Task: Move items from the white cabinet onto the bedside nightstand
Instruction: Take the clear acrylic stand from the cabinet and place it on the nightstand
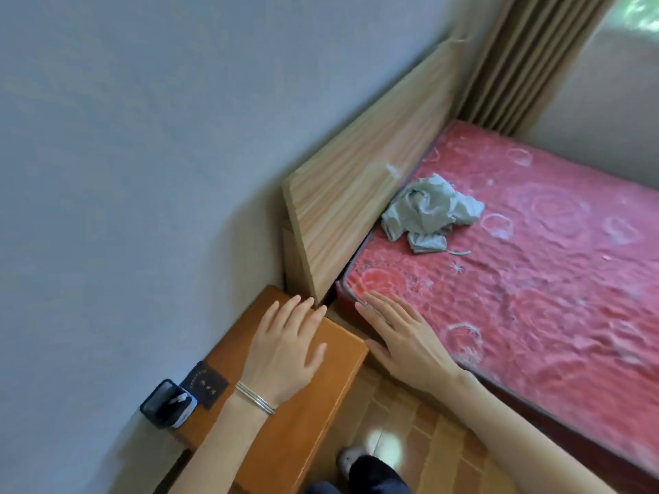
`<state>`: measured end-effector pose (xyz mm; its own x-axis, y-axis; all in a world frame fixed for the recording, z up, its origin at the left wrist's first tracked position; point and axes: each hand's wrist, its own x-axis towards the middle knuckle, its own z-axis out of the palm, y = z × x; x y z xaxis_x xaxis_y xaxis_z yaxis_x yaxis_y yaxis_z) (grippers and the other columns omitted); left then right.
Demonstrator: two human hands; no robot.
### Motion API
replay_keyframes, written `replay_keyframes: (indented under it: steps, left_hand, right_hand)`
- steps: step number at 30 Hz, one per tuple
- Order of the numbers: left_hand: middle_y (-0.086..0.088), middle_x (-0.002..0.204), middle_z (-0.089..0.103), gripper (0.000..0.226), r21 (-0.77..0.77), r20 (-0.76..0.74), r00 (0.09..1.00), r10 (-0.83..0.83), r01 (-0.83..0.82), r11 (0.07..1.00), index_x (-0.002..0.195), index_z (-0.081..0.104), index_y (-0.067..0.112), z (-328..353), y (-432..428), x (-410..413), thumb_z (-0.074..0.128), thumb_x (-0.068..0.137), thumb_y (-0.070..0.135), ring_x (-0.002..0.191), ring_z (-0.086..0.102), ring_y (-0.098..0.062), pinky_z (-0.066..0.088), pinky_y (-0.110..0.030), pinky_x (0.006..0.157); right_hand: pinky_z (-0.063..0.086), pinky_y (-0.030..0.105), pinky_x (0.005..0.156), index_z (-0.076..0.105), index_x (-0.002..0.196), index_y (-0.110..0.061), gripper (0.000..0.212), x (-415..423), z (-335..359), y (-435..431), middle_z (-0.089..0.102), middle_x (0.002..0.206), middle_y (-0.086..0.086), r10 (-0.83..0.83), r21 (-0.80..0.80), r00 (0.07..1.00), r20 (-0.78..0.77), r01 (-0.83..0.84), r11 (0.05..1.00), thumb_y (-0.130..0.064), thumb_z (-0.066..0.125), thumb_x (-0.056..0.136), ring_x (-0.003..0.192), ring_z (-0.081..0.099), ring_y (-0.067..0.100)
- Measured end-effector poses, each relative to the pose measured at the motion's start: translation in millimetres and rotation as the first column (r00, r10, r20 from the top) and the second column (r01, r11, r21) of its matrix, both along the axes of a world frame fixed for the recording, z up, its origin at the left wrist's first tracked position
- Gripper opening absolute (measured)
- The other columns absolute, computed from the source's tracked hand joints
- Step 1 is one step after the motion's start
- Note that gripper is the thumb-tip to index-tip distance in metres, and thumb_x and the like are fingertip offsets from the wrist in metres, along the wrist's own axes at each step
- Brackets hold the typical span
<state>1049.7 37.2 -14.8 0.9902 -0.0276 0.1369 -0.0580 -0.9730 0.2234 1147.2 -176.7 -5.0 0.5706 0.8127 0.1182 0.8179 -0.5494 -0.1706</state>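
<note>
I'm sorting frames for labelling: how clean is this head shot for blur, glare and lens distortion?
Head view: the wide lens tilts and bows the headboard and curtain; the mattress smears toward the right edge and the window is blown out; a glare patch sits on the floor; the left hand over the nightstand and the right hand are fairly sharp.

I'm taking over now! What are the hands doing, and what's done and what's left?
Left hand open, flat over the nightstand, holding nothing.
Right hand open, over the red mattress's corner, holding nothing.
Done: a dark booklet and a black case lie on the nightstand's wall side.
Left: white cabinet is out of view, so go check it for more items.
</note>
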Motion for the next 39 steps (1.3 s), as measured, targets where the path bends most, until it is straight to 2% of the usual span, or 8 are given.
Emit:
replay_keyframes:
  steps: [4, 8, 13, 17, 23, 28, 34, 39]
  left_hand:
    - [-0.006, 0.132, 0.056, 0.054, 0.022, 0.012, 0.96, -0.279, 0.279, 0.96, 0.133, 0.053, 0.02, 12.9, -33.6, 12.9, 0.037, 0.088, 0.046, 0.126, 0.048, -0.024, 0.037, -0.045, 0.104]
    - [-0.005, 0.13, 0.057, 0.056, 0.032, -0.007, 0.843, -0.537, 0.537, 0.843, 0.132, 0.054, 0.02, 16.2, -88.6, 23.8, 0.037, 0.086, 0.048, 0.125, 0.048, -0.023, 0.035, -0.043, 0.106]
    - [-0.004, 0.128, 0.059, 0.054, 0.026, 0.079, 0.592, -0.802, 0.803, 0.595, 0.129, 0.057, 0.019, 30.0, -183.2, 24.1, 0.039, 0.085, 0.045, 0.123, 0.042, -0.021, 0.028, -0.041, 0.103]
    - [-0.003, 0.129, 0.058, 0.053, 0.04, 0.128, 0.349, -0.928, 0.933, 0.356, 0.128, 0.058, 0.019, 42.9, -268.9, 0.5, 0.041, 0.085, 0.044, 0.123, 0.046, -0.021, 0.028, -0.04, 0.103]
    - [0.0, 0.129, 0.058, 0.053, 0.059, 0.119, 0.001, -0.993, 0.998, 0.008, 0.131, 0.055, 0.023, 56.7, -379.6, -87.4, 0.044, 0.083, 0.045, 0.121, 0.052, -0.022, 0.028, -0.041, 0.103]
    - [-0.001, 0.127, 0.059, 0.055, 0.097, 0.156, -0.229, -0.961, 0.972, -0.215, 0.131, 0.054, 0.021, 71.1, -444.5, -192.1, 0.044, 0.081, 0.044, 0.12, 0.053, -0.023, 0.028, -0.041, 0.103]
    - [-0.002, 0.129, 0.058, 0.054, 0.103, 0.183, -0.432, -0.883, 0.902, -0.42, 0.132, 0.052, 0.021, 83.9, -483.6, -348.7, 0.044, 0.085, 0.045, 0.123, 0.05, -0.023, 0.028, -0.04, 0.105]
    - [-0.002, 0.129, 0.057, 0.053, 0.133, 0.177, -0.536, -0.826, 0.844, -0.519, 0.132, 0.052, 0.021, 85.3, -509.1, -465.9, 0.041, 0.087, 0.046, 0.123, 0.05, -0.024, 0.036, -0.043, 0.104]
  right_hand:
    - [0.029, 0.042, 0.109, 0.042, 0.139, -0.015, 0.053, -47.9, 8.2, -62.0, 0.041, 0.144, 0.006, -0.255, -0.043, 0.966, 0.031, 0.257, 0.966, -0.035, 0.047, 0.091, 0.135, 0.032, 0.02]
    - [0.023, 0.04, 0.109, 0.04, 0.14, -0.015, 0.054, -106.8, 18.1, -128.8, 0.04, 0.145, 0.007, -0.514, -0.097, 0.856, 0.049, 0.516, 0.851, -0.039, 0.042, 0.092, 0.136, 0.032, 0.02]
    - [0.021, 0.038, 0.109, 0.041, 0.139, -0.015, 0.055, -193.7, 32.9, -206.5, 0.045, 0.141, 0.007, -0.758, -0.129, 0.647, 0.083, 0.761, 0.636, -0.038, 0.042, 0.089, 0.134, 0.036, 0.02]
    - [0.022, 0.039, 0.109, 0.039, 0.14, -0.017, 0.053, -271.6, 47.4, -245.0, 0.041, 0.145, 0.005, -0.904, -0.087, 0.419, 0.09, 0.907, 0.412, -0.038, 0.042, 0.092, 0.136, 0.032, 0.018]
    - [0.032, 0.04, 0.109, 0.04, 0.14, -0.019, 0.054, -404.7, 62.4, -277.8, 0.042, 0.144, 0.005, -0.992, -0.071, 0.065, 0.112, 0.996, 0.057, -0.042, 0.039, 0.09, 0.134, 0.035, 0.017]
    - [0.028, 0.041, 0.109, 0.04, 0.14, -0.019, 0.055, -531.3, 74.0, -284.1, 0.042, 0.144, 0.006, -0.98, -0.059, -0.158, 0.124, 0.984, -0.167, -0.042, 0.039, 0.089, 0.133, 0.037, 0.02]
    - [0.024, 0.041, 0.111, 0.036, 0.142, -0.021, 0.056, -693.1, 80.7, -273.1, 0.039, 0.146, 0.003, -0.92, -0.074, -0.367, 0.139, 0.922, -0.379, -0.043, 0.032, 0.091, 0.135, 0.033, 0.018]
    - [0.023, 0.039, 0.112, 0.031, 0.144, -0.023, 0.056, -812.0, 82.9, -265.1, 0.037, 0.147, 0.002, -0.849, -0.103, -0.505, 0.156, 0.847, -0.522, -0.043, 0.032, 0.092, 0.137, 0.03, 0.017]
